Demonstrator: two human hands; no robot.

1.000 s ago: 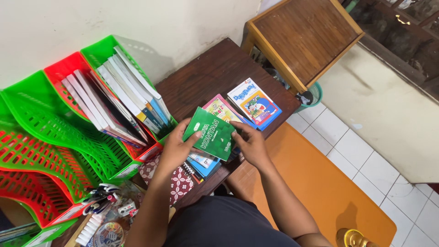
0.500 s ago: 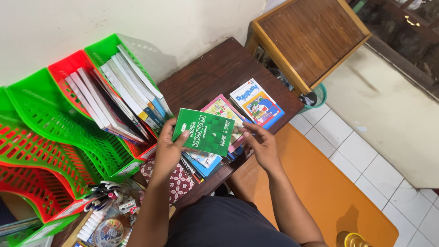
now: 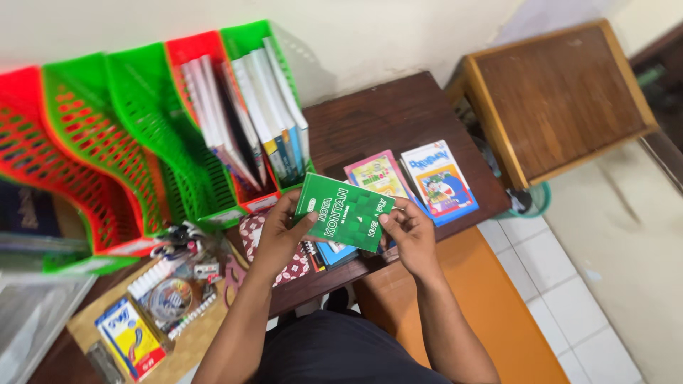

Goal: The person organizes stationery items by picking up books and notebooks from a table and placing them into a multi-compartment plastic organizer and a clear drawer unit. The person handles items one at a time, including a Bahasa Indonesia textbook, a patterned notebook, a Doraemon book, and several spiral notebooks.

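Shifted slightly rightward since half a second ago: green booklet (image 3: 344,212), thin, light, likely floppy, best pinched at its short edges, held above dark wooden desk (image 3: 377,121) by left hand (image 3: 279,235) and right hand (image 3: 409,231), both closed on it.

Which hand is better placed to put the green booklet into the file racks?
Probably the left hand: it grips the green booklet on the side toward the file racks. The right hand holds the far edge, farther from them.
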